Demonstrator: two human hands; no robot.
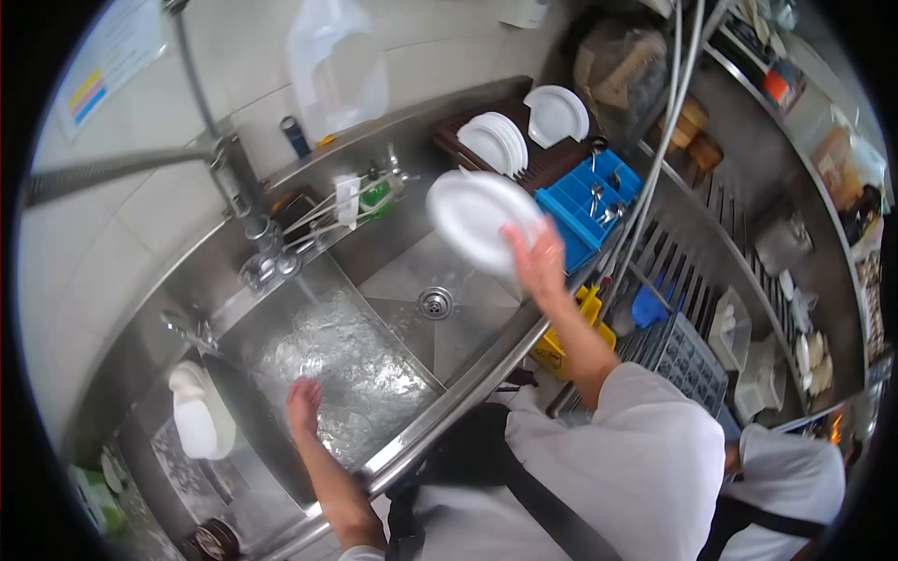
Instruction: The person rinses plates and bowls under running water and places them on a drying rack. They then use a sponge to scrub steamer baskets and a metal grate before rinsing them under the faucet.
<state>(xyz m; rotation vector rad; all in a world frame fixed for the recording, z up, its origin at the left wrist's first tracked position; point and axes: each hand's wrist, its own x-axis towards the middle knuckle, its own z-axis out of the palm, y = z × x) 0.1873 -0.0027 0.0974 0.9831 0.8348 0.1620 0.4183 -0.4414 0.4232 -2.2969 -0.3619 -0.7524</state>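
I am holding a white plate [477, 217] up over the dry right-hand basin [468, 309], my right hand [538, 262] gripping its lower rim, partway toward the rack of washed plates [496, 142] behind the sink. I judge this as the racking step; next I will need to tip the plate on edge and slot it in beside the others. My left hand [304, 404] is hanging open, holding nothing, low in the left basin [374, 393] where the faucet [257, 238] is running water. A blue cutlery bin [585, 220] is sitting just beside the rack.
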